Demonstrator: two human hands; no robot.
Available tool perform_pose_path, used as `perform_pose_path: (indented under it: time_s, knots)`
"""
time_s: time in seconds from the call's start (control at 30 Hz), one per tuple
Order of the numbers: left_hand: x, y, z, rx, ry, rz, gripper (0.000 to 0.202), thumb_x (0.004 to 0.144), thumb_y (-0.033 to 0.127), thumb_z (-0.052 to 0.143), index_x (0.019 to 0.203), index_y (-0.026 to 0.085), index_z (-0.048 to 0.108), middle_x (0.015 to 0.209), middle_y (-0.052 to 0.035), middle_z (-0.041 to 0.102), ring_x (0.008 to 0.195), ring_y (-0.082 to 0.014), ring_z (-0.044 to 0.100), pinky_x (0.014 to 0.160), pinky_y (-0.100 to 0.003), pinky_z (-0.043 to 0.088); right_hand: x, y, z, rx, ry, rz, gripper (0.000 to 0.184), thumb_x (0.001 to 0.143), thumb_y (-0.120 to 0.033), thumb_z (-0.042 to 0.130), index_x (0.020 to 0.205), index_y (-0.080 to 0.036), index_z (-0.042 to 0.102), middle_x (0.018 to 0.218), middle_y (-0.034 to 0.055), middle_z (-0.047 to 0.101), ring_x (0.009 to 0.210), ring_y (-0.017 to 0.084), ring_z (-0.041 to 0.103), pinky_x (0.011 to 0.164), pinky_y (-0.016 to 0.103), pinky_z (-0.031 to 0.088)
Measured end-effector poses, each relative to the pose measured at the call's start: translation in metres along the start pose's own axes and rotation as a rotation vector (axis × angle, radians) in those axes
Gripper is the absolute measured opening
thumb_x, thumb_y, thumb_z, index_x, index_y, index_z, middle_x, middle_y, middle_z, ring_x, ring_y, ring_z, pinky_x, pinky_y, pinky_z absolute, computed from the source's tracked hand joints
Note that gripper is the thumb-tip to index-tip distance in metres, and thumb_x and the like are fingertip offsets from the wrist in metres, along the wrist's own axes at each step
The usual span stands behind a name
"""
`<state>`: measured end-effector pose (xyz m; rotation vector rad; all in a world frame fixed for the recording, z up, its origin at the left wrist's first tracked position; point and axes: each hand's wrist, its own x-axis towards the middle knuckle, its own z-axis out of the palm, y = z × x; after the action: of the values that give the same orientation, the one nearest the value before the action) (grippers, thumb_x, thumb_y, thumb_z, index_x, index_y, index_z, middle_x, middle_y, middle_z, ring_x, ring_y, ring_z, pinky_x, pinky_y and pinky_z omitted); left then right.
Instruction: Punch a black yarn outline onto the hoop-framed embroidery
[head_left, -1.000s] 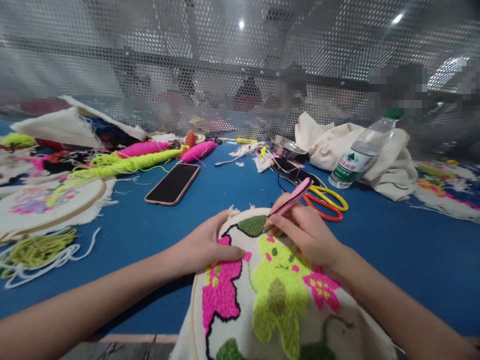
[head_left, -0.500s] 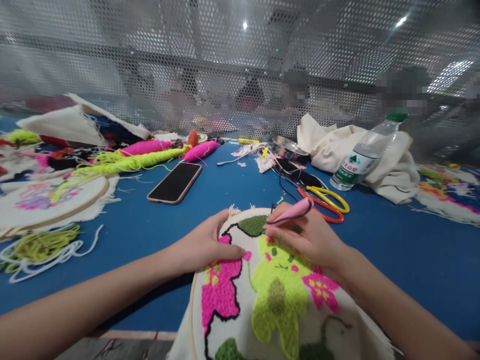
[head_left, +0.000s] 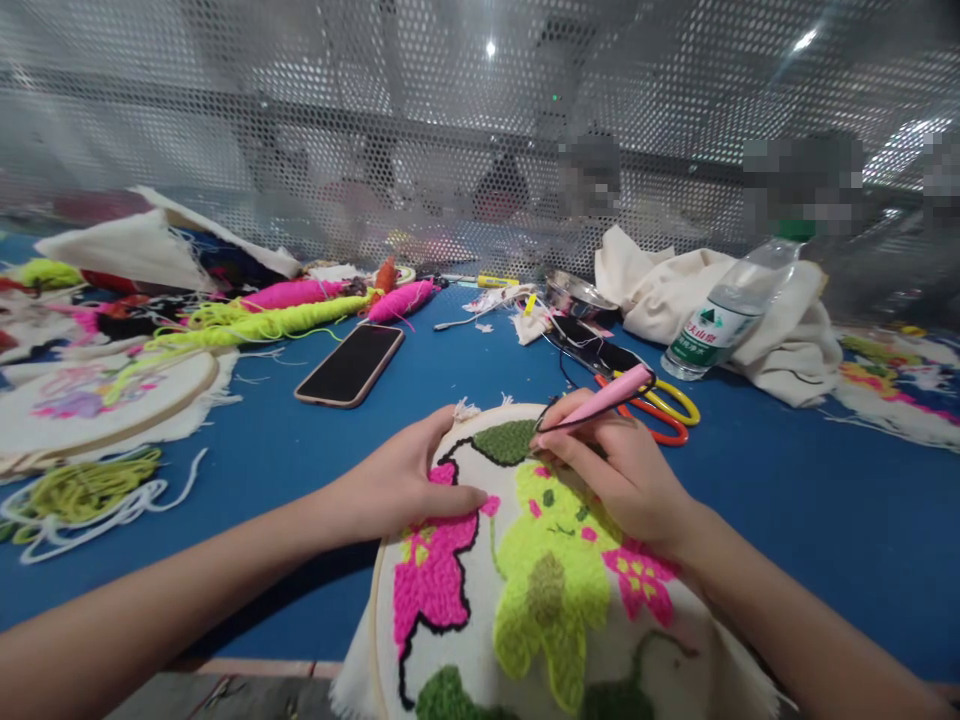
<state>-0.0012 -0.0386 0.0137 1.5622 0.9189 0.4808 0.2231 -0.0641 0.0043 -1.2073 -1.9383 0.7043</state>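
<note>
My left hand (head_left: 405, 480) grips the upper left rim of a round embroidery hoop (head_left: 377, 590), its thumb flat on the stretched fabric. Pinched in my right hand (head_left: 626, 470) is a pink punch needle (head_left: 611, 392) with black yarn along it. Its tip is hidden by my fingers, close to the right end of a dark green leaf (head_left: 504, 441) outlined in black. Below, the fabric (head_left: 484, 620) carries a yellow-green stitched figure (head_left: 551, 590), a pink patch (head_left: 439, 580) at left and a pink flower (head_left: 640, 580) at right.
Scissors (head_left: 660, 405) with red and yellow handles lie past my right hand, by a water bottle (head_left: 709, 335) and cream cloth (head_left: 660, 280). A phone (head_left: 351, 366) lies mid-table. Another hoop (head_left: 202, 385) and yarn (head_left: 90, 490) are at left. Perforated metal (head_left: 300, 130) stands behind.
The punch needle has tilted lower and moved right, with more of its shaft and black yarn showing. The hoop has shifted slightly left and up; my left hand still grips it.
</note>
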Motion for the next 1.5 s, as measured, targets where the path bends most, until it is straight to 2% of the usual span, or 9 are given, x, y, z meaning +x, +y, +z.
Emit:
perform_pose_path:
  time_s: [0.27,0.53,0.63,0.77,0.9,1.03,1.23,1.37,1.5]
  knots:
    - [0.000,-0.002,0.000,0.018,-0.013,-0.009,0.047,0.070,0.023,0.067,0.111,0.019,0.046,0.088,-0.0016,0.062,0.098,-0.0257,0.058,0.078,-0.033,0.048,-0.001,0.000,0.001,0.155,0.034,0.043,0.019,0.093,-0.036,0.045,0.094,-0.019,0.055,0.085,0.0040,0.066,0.073,0.014,0.066,0.067,0.027,0.050]
    - [0.000,-0.003,-0.001,-0.002,-0.028,-0.007,0.045,0.070,0.022,0.066,0.110,0.019,0.046,0.091,-0.0013,0.062,0.098,-0.0250,0.058,0.080,-0.034,0.048,-0.002,0.002,0.000,0.141,0.039,0.022,0.018,0.093,-0.035,0.045,0.093,-0.020,0.054,0.084,0.0041,0.065,0.070,0.014,0.066,0.066,0.028,0.051]
    - [-0.001,-0.003,0.000,-0.009,-0.020,-0.006,0.046,0.070,0.022,0.066,0.111,0.019,0.046,0.093,-0.0021,0.062,0.099,-0.0253,0.058,0.080,-0.034,0.048,-0.001,0.002,-0.001,0.066,0.034,-0.075,0.015,0.091,-0.032,0.048,0.089,-0.019,0.056,0.088,0.0051,0.064,0.070,0.014,0.063,0.063,0.027,0.049]
    - [0.000,-0.005,0.002,-0.041,0.002,0.015,0.045,0.069,0.020,0.066,0.110,0.019,0.049,0.099,-0.0030,0.063,0.099,-0.0244,0.059,0.081,-0.034,0.048,0.002,-0.002,-0.001,-0.023,0.006,-0.232,0.006,0.087,-0.024,0.055,0.086,-0.019,0.057,0.086,0.0049,0.061,0.079,0.016,0.060,0.070,0.029,0.048]
    - [0.004,-0.007,0.004,-0.125,0.002,0.006,0.047,0.066,0.016,0.067,0.110,0.019,0.052,0.105,-0.0035,0.065,0.093,-0.0213,0.061,0.079,-0.031,0.048,0.003,-0.007,0.003,0.071,0.011,-0.111,0.003,0.084,-0.020,0.058,0.082,-0.018,0.058,0.083,0.0032,0.058,0.078,0.015,0.059,0.069,0.028,0.049]
    - [0.006,-0.005,0.006,-0.248,-0.013,-0.085,0.052,0.064,0.015,0.068,0.114,0.019,0.051,0.102,-0.0040,0.067,0.083,-0.0188,0.064,0.073,-0.030,0.051,0.005,-0.009,0.006,0.138,0.012,0.072,0.008,0.081,-0.023,0.061,0.075,-0.018,0.059,0.080,0.0015,0.058,0.073,0.014,0.059,0.065,0.028,0.048]
    - [0.007,-0.001,0.006,-0.307,-0.032,-0.110,0.053,0.065,0.015,0.067,0.116,0.020,0.052,0.102,-0.0036,0.067,0.089,-0.0214,0.064,0.078,-0.033,0.050,0.013,-0.001,0.001,0.182,0.046,0.282,0.019,0.078,-0.034,0.063,0.070,-0.017,0.057,0.066,0.0000,0.055,0.062,0.013,0.051,0.054,0.026,0.040]
    - [0.008,-0.007,0.006,-0.274,0.035,-0.155,0.041,0.067,0.017,0.065,0.107,0.021,0.057,0.095,0.0004,0.067,0.087,-0.0189,0.063,0.076,-0.027,0.048,0.011,-0.003,0.005,0.146,-0.005,0.205,0.016,0.077,-0.030,0.064,0.069,-0.017,0.060,0.072,0.0022,0.060,0.067,0.016,0.056,0.062,0.029,0.045]
    - [0.009,-0.015,0.007,-0.301,0.094,-0.190,0.030,0.069,0.019,0.063,0.098,0.021,0.059,0.082,0.0030,0.064,0.079,-0.0168,0.062,0.068,-0.024,0.046,0.006,-0.006,0.011,0.225,-0.030,0.141,0.010,0.077,-0.026,0.062,0.073,-0.018,0.058,0.079,0.0019,0.059,0.070,0.015,0.060,0.065,0.030,0.048]
